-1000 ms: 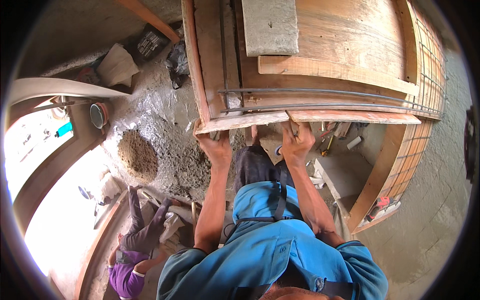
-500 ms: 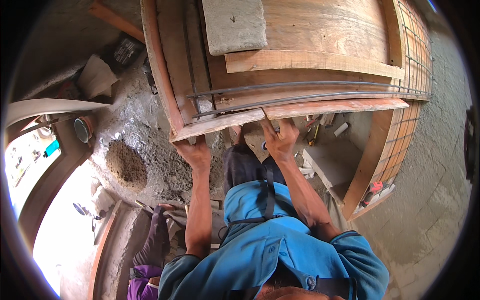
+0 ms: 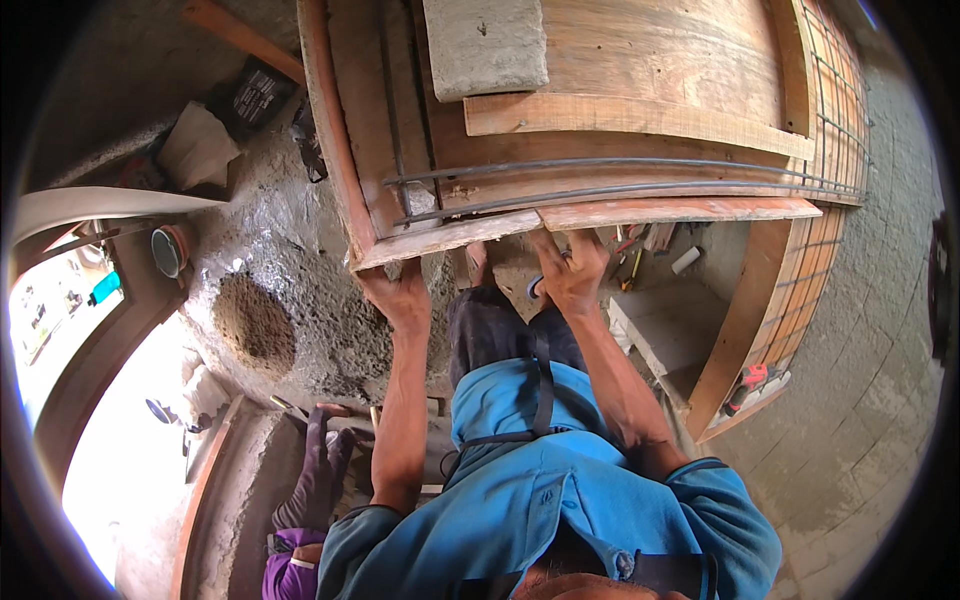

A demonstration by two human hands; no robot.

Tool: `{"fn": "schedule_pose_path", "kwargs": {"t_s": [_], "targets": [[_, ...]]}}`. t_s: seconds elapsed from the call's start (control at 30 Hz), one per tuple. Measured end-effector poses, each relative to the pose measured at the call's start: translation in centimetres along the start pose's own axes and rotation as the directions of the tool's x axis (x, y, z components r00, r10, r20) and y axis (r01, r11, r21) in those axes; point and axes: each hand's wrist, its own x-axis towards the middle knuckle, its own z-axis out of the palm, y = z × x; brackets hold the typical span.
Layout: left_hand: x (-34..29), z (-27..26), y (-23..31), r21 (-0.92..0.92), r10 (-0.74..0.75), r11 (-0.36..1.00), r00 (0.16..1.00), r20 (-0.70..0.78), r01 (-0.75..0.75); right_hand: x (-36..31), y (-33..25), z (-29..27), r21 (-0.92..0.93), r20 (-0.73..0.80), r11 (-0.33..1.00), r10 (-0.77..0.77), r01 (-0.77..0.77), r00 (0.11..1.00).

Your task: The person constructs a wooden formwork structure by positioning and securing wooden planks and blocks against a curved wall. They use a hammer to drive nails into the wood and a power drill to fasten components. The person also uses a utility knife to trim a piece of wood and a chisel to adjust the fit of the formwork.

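Observation:
A wooden formwork box (image 3: 343,130) lies in front of me, its near side edged by a short weathered board (image 3: 450,238) and a longer reddish board (image 3: 690,212) that meet end to end. My left hand (image 3: 398,298) grips the short board from below near the box's left corner; its fingertips are hidden under the wood. Close to the joint, my right hand (image 3: 575,270) holds the edge of the longer board with bent fingers, the tips covered by it. Two steel bars (image 3: 600,165) run just inside these boards.
A concrete block (image 3: 487,50) rests on the plywood, beside a wooden batten (image 3: 640,122). Steel mesh (image 3: 838,85) covers the right side. Wet mortar and a sand pile (image 3: 254,320) lie at left, near a bucket (image 3: 168,252). Another person's purple-clad arm (image 3: 290,570) shows at lower left.
The formwork and both hands sit slightly farther right in the picture, as my view has shifted a little. Both hands keep their places at the boards. The other person's arm has shifted slightly.

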Motion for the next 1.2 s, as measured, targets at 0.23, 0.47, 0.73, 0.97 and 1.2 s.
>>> {"fn": "schedule_pose_path", "kwargs": {"t_s": [0.23, 0.47, 0.73, 0.97, 1.2], "targets": [[-0.3, 1.0, 0.3, -0.104, -0.020, 0.995, 0.990, -0.136, 0.006, -0.3, 0.0, -0.5, 0.005, 0.036, 1.000, -0.001, 0.000, 0.999], [-0.4, 1.4, -1.4, 0.029, 0.101, 0.995, 0.986, -0.133, -0.098, -1.4, 0.3, -1.9, 0.000, 0.070, 0.999, 0.050, -0.050, 0.996], [0.6, 0.4, -1.8, 0.113, 0.241, 0.966, 0.968, -0.066, -0.233, -4.1, 0.5, -3.4, 0.029, 0.155, 0.979, 0.193, -0.200, 0.969], [2.1, -1.1, -1.9, 0.379, 0.405, 0.835, 0.912, 0.067, -0.399, -4.4, 0.7, -5.1, -0.005, 0.115, 0.993, 0.116, -0.116, 0.987], [1.9, -0.2, -0.7, 0.203, 0.330, 0.915, 0.936, 0.126, -0.350, -2.7, -0.5, -4.9, 0.088, 0.010, 0.996, 0.029, -0.030, 1.000]]}}
